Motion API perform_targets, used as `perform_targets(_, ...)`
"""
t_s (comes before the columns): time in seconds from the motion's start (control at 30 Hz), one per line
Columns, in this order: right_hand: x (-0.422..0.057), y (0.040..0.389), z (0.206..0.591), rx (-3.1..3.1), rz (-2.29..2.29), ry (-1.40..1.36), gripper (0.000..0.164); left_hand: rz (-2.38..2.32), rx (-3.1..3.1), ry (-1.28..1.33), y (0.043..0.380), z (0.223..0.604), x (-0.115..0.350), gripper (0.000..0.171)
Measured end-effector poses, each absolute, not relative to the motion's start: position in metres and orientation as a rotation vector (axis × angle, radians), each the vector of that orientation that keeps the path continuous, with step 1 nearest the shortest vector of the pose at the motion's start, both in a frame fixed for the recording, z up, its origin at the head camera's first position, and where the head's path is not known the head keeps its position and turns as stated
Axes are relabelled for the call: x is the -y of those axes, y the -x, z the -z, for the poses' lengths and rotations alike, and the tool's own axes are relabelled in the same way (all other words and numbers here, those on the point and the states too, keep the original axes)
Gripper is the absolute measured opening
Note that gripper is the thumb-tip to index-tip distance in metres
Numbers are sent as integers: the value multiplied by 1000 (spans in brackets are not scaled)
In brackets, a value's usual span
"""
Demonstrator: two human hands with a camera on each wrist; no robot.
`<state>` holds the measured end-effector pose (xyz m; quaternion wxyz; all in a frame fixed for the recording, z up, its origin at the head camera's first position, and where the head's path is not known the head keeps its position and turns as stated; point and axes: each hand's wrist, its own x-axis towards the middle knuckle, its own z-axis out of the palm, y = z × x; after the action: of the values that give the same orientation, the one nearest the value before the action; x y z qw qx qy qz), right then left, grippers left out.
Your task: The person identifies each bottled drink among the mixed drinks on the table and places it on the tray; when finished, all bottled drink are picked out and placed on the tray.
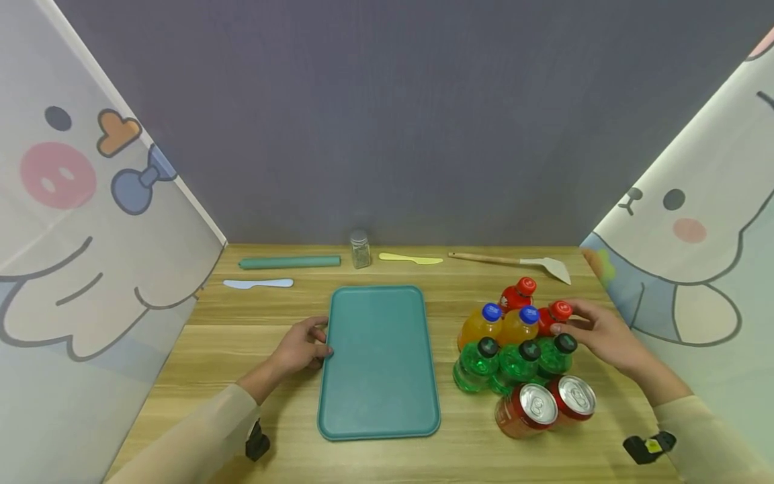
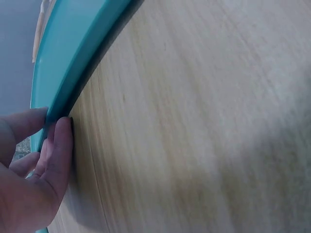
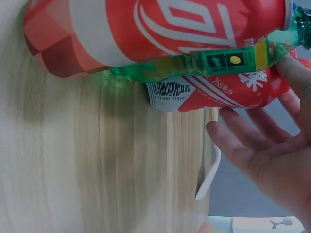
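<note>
My left hand (image 1: 302, 345) pinches the left rim of a teal rectangular tray (image 1: 377, 363); in the left wrist view, the thumb lies over the rim (image 2: 73, 73) and the fingers press its outer side. At the right, my right hand (image 1: 598, 333) is at a red bottle (image 1: 549, 317) with a red cap, thumb and fingers spread on either side of its upper part. In the right wrist view, the fingers (image 3: 238, 141) look loosely extended beside that bottle (image 3: 218, 92). Green bottles (image 1: 520, 366) with black caps stand just in front of it.
Another red bottle (image 1: 516, 296), two orange-drink bottles (image 1: 480, 327) and two red cans (image 1: 526, 411) complete the cluster. Along the back lie a teal roll (image 1: 290, 262), a blue knife (image 1: 259, 284), a shaker jar (image 1: 360, 250), a yellow knife (image 1: 411, 259) and a spatula (image 1: 514, 261).
</note>
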<state>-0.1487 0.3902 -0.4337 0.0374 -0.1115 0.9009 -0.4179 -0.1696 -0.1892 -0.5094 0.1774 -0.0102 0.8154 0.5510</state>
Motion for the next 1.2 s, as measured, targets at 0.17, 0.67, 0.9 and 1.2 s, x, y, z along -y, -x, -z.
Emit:
perform_targets(0.17, -390, 149, 435, -2773, 1309, 328, 43, -1575, -2304, 84, 168, 508, 187, 71)
perform_targets(0.67, -389, 140, 419, -2849, 1383, 290, 40, -1643, -2279, 145, 162, 512, 185, 59)
perform_targets(0.9, -390, 136, 394, -2825, 1429, 278, 40, -1654, -2287, 151, 162, 514, 186, 58)
perform_targets(1.2, -389, 130, 354, -2954, 1373, 194, 41, -1666, -2285, 165, 162, 515, 186, 57)
